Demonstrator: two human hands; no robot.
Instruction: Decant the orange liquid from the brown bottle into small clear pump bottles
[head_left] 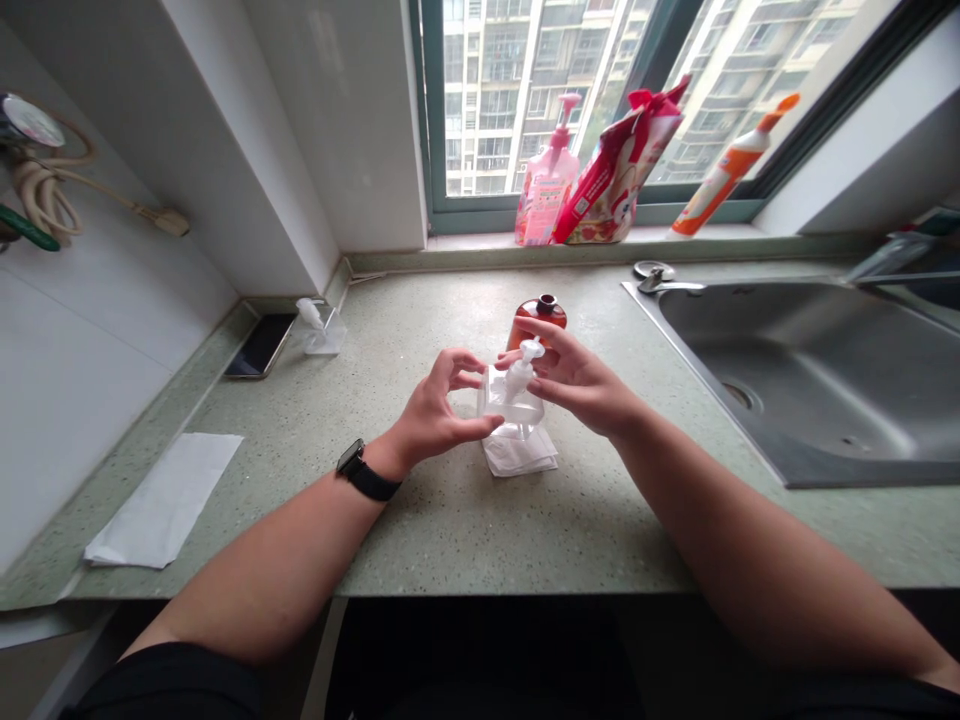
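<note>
Between my hands is a clear pump bottle (pixel 511 410) with a white pump head (pixel 520 375), seen over a folded white tissue (pixel 521 455). My left hand (pixel 442 405) curves around its left side, thumb in front and fingers behind. Thumb and fingers of my right hand (pixel 581 378) close around the pump's collar, with the index finger stretched out above. Just behind stands an amber bottle (pixel 551 310) with an uncapped dark neck, partly covered by my right fingers. Whether the clear bottle rests on the tissue or hangs above it, I cannot tell.
At the left lie a phone (pixel 260 345), a second clear pump bottle (pixel 321 330) and a white paper towel (pixel 169 500). A steel sink (pixel 817 370) takes up the right. On the sill stand a pink pump bottle (pixel 547 190), a red pouch (pixel 626 175) and an orange-white bottle (pixel 724 175).
</note>
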